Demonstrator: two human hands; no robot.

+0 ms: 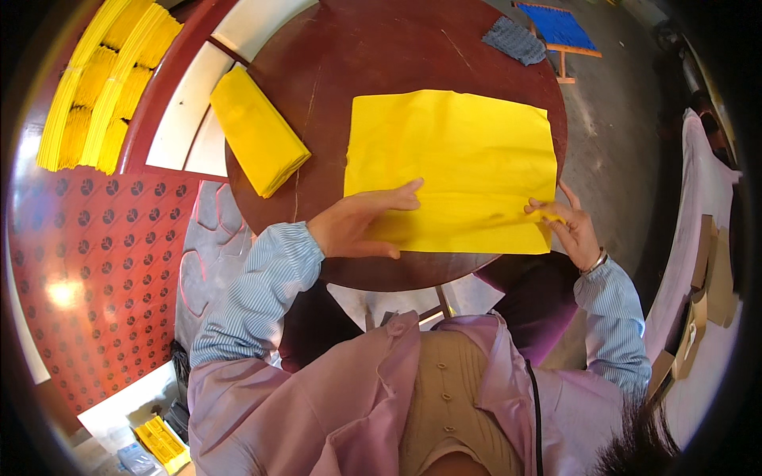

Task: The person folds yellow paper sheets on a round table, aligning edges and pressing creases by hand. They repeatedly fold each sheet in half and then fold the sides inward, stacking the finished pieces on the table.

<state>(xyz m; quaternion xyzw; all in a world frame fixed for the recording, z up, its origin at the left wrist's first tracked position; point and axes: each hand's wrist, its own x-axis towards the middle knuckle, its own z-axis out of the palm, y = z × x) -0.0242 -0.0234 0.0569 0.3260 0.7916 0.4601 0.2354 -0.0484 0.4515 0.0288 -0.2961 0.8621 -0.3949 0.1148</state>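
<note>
A large yellow sheet, paper-like with soft creases (452,151), lies spread on the round dark red table (381,47). Over its near left corner rests my left hand (365,220), thumb and fingers apart, with nothing in its grasp. My right hand (567,226) is at the sheet's near right edge. Its fingers are bent but apart, the fingertips on or just above the yellow surface. To the left on the table sits a folded yellow bundle (260,131), lying at a slant.
Tall stacks of folded yellow sheets (99,87) stand at the far left beside a red panel (103,262). A grey-blue cloth (514,41) lies at the table's far right edge. Beyond is a blue-topped stool (559,28). Cardboard boxes (690,333) are at the right.
</note>
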